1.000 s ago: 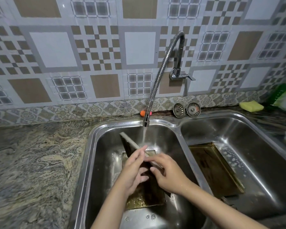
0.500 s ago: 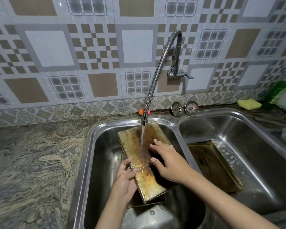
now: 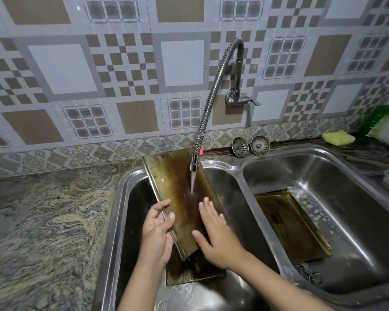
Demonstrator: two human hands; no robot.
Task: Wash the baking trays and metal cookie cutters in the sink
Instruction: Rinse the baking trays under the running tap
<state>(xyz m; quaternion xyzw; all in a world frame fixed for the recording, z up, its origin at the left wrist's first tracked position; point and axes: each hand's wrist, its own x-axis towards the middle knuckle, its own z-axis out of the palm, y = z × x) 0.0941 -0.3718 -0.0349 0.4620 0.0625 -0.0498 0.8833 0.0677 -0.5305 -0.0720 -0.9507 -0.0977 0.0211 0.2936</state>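
Brown-stained metal, the baking tray (image 3: 177,194) stands tilted in the left sink basin (image 3: 130,212) under the faucet (image 3: 194,163) stream. Her left hand (image 3: 157,232) grips its near-left edge, thumb curled over the rim; her right hand (image 3: 216,232) lies flat, fingers spread, on its face. Best to rub firmly where water lands, keeping the tilt so grime drains downward.

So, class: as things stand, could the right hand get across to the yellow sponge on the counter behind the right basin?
Probably yes. The right hand lies flat on the tilted baking tray and grips nothing, so it could lift away. The sponge sits uncovered on the counter, with only the open right basin between them.
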